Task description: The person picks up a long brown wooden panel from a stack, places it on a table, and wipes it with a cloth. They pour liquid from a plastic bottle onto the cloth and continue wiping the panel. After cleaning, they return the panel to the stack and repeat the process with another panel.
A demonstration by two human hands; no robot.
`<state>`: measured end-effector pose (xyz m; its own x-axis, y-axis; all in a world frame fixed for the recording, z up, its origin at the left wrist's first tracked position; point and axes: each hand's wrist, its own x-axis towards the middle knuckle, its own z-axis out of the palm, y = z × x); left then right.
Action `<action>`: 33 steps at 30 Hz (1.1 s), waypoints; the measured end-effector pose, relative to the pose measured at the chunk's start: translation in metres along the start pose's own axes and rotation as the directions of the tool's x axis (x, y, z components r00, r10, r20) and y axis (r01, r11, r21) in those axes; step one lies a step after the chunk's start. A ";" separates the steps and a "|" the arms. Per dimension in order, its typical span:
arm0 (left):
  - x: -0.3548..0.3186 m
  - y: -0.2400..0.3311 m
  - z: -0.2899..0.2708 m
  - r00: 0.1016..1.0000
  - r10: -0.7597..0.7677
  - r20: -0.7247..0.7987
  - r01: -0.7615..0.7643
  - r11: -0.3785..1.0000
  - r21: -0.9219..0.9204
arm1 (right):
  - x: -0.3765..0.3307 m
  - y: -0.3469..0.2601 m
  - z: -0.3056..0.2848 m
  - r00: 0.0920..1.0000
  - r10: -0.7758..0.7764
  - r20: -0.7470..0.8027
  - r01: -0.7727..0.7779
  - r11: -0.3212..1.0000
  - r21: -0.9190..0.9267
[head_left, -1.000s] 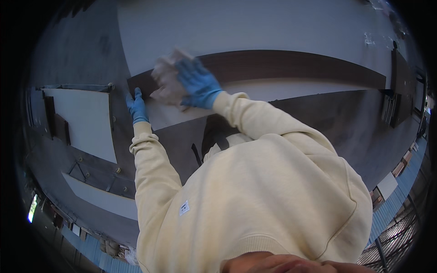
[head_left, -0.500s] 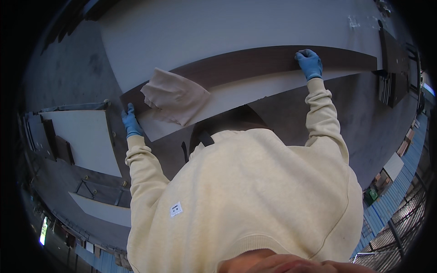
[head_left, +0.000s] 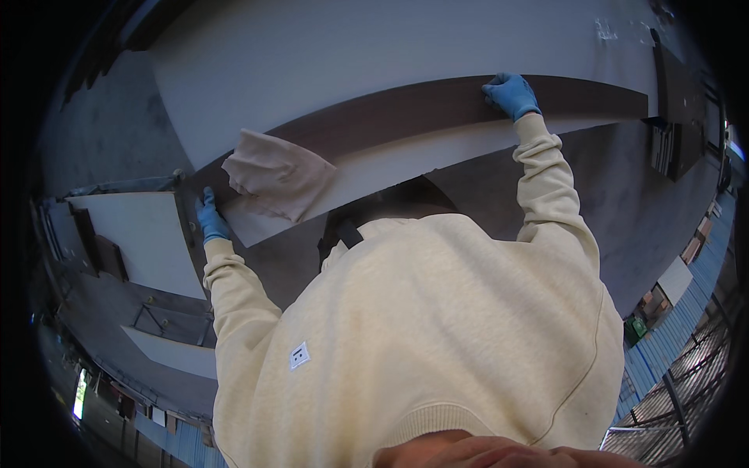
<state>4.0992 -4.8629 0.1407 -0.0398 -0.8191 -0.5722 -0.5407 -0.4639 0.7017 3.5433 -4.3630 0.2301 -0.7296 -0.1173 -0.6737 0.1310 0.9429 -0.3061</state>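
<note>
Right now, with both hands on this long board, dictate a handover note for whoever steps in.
Left hand, blue-gloved: gripping the left end of the dark brown board.
Right hand, blue-gloved: on the board's upper edge farther right; grip unclear.
Beige cloth: lying loose across the board and the white panel beside it, held by neither hand.
Done: both hands placed.
Left: probably shifting the board; mind the cloth.

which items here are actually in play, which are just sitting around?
In play: long dark board, gripped by left hand at its end and right hand on its top edge; beige cloth lying on it.

Sitting around: white panel, metal frame.
</note>
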 end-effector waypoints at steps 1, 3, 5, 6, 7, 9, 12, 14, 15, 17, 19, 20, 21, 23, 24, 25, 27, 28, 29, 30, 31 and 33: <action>0.002 -0.001 -0.001 1.000 0.011 0.004 -0.011 1.000 0.007 | 0.002 0.001 -0.001 1.000 -0.004 0.012 0.004 1.000 -0.020; 0.004 -0.003 -0.002 0.999 0.025 0.019 -0.025 1.000 0.010 | 0.006 0.002 0.000 0.999 -0.007 0.038 0.007 1.000 0.000; 0.002 -0.002 -0.002 1.000 0.015 0.011 -0.014 1.000 -0.018 | 0.009 0.001 0.003 0.998 -0.009 0.063 0.004 0.997 0.079; 0.001 -0.002 -0.003 0.999 0.023 0.034 -0.023 1.000 -0.008 | 0.009 0.000 0.005 0.997 0.062 0.040 -0.065 0.994 0.083; -0.001 -0.001 -0.002 1.000 0.014 0.026 -0.014 1.000 -0.018 | 0.010 0.000 0.006 0.998 -0.012 0.060 0.008 0.999 0.053; -0.004 0.000 -0.002 1.000 0.008 0.025 -0.008 0.999 -0.033 | 0.011 0.000 0.007 1.000 -0.004 -0.001 0.004 0.996 -0.084; -0.005 0.002 -0.001 0.999 0.024 0.038 -0.022 0.998 -0.057 | 0.009 -0.003 0.002 0.991 -0.121 0.065 0.127 0.988 -0.093; -0.003 0.001 -0.001 1.000 0.002 0.014 -0.001 0.996 -0.085 | 0.000 -0.013 0.003 0.997 -0.070 0.025 0.072 0.992 -0.100; -0.003 0.001 -0.002 0.998 0.039 0.047 -0.036 0.997 -0.070 | -0.010 -0.023 0.007 0.996 -0.085 -0.006 0.084 0.991 -0.102; -0.002 0.001 -0.003 0.998 0.050 0.047 -0.047 0.996 -0.078 | -0.037 -0.047 0.026 0.930 -0.307 -0.204 0.274 0.946 -0.176; -0.002 0.001 -0.003 0.993 0.080 0.081 -0.074 0.994 -0.076 | -0.072 -0.085 0.071 0.675 -0.650 -0.349 0.555 0.759 -0.340; -0.002 0.002 -0.003 0.996 0.060 0.072 -0.053 0.994 -0.092 | -0.091 -0.106 0.101 0.483 -0.801 -0.354 0.776 0.579 -0.250; -0.003 0.003 -0.004 0.991 0.076 0.107 -0.066 0.993 -0.096 | -0.107 -0.128 0.136 0.264 -0.907 -0.329 0.851 0.380 -0.362; -0.005 0.006 -0.004 0.993 0.037 0.109 -0.022 0.990 -0.136 | -0.142 -0.157 0.208 0.148 -0.983 -0.108 0.933 0.175 -0.315; -0.005 0.007 -0.005 0.991 0.051 0.125 -0.035 0.992 -0.124 | -0.154 -0.166 0.239 0.110 -0.991 -0.078 0.951 0.128 -0.281; -0.005 0.008 -0.006 0.992 0.039 0.118 -0.025 0.993 -0.119 | -0.158 -0.168 0.262 0.047 -0.999 -0.002 0.974 0.046 -0.222; -0.004 0.008 -0.007 0.993 0.039 0.115 -0.026 0.993 -0.111 | -0.150 -0.164 0.286 0.040 -0.997 0.065 0.957 0.020 -0.289; -0.002 0.008 -0.008 0.992 0.043 0.117 -0.030 0.994 -0.109 | -0.144 -0.161 0.289 0.022 -0.998 0.059 0.954 0.003 -0.299; -0.001 0.006 -0.009 0.996 0.023 0.085 -0.013 0.993 -0.121 | -0.136 -0.149 0.283 0.078 -0.993 0.083 0.943 0.047 -0.329; 0.001 0.004 -0.010 0.990 0.051 0.132 -0.036 0.993 -0.111 | -0.123 -0.133 0.270 0.126 -0.991 0.053 0.931 0.099 -0.352; 0.001 0.002 -0.011 0.988 0.067 0.142 -0.050 0.992 -0.119 | -0.108 -0.113 0.250 0.109 -0.993 -0.039 0.919 0.115 -0.377; 0.004 -0.002 -0.011 0.988 0.055 0.144 -0.035 0.990 -0.135 | -0.078 -0.049 0.190 0.325 -0.945 -0.041 0.818 0.303 -0.489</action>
<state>4.1095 -4.8691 0.1424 -0.1900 -0.7861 -0.5882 -0.4208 -0.4760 0.7722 3.7218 -4.4595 0.1701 -0.3884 -0.9163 0.0973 -0.8853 0.3418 -0.3154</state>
